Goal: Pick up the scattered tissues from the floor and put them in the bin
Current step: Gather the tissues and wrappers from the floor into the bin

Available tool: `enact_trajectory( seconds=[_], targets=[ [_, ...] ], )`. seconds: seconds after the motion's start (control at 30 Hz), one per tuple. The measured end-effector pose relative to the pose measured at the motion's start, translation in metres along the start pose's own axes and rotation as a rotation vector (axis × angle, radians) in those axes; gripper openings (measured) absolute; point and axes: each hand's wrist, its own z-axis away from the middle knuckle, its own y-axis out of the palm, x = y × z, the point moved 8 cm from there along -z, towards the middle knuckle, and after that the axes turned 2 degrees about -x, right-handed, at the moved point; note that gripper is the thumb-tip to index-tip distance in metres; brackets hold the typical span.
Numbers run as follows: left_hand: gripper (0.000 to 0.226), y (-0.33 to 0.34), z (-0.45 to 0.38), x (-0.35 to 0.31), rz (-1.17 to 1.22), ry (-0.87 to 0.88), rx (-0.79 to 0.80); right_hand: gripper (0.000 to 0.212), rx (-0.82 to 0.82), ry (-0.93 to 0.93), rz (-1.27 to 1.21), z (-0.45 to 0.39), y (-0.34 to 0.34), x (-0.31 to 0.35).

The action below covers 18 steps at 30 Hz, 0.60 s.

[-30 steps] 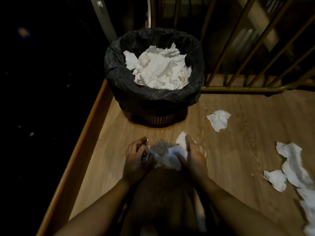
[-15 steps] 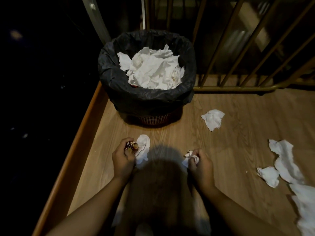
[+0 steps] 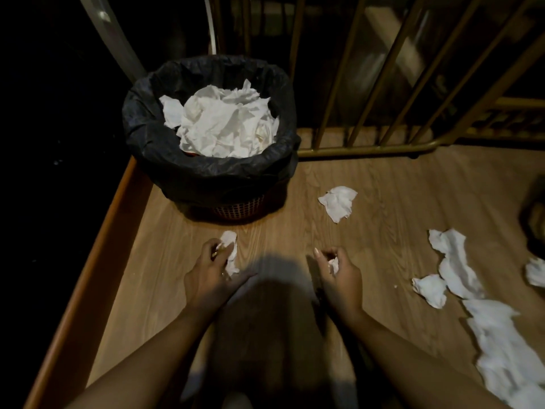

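My left hand (image 3: 211,276), in the lower middle of the frame, has its fingers curled around a crumpled white tissue (image 3: 230,255) whose ends stick out above and below my grip. My right hand (image 3: 339,276), well apart from it toward the centre right, is closed on a smaller tissue scrap (image 3: 333,264), only a bit of white showing between my fingers. Both hands are low over the wooden floor (image 3: 383,202).

The bin (image 3: 206,172), lined with a black bag, stands in the upper left of the frame, just beyond my left hand, and is heaped with white tissues (image 3: 227,125). One loose tissue (image 3: 339,202) lies on the floor to the right of the bin. More lie at the right side: a small wad (image 3: 430,290) just beside a long strip (image 3: 454,261), and a large blurred sheet (image 3: 501,349) running to the lower right corner. A metal railing (image 3: 368,149) crosses the top right.
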Motion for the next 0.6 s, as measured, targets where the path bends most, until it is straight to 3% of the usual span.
enact_trajectory(
  seconds=[0.13,0.27,0.37,0.5,0.6],
  targets=[
    [0.053,0.003,0.006,-0.007,-0.060,0.200,-0.177,0.012,-0.073,-0.052,0.070,-0.031,-0.009,0.000],
    [0.049,0.014,-0.001,-0.002,0.058,0.301,-0.074,0.046,-0.093,-0.035,0.040,-0.070,-0.012,0.011],
    [0.020,0.011,-0.004,-0.005,0.191,0.331,-0.052,0.058,-0.146,-0.046,0.204,-0.109,-0.012,0.005],
    [0.020,0.003,-0.007,-0.015,0.293,0.332,-0.053,0.074,0.058,0.006,0.295,-0.168,0.014,-0.027],
    [0.007,0.005,-0.007,-0.015,0.295,0.321,-0.027,0.079,0.261,0.010,0.437,-0.172,0.033,-0.039]
  ],
)
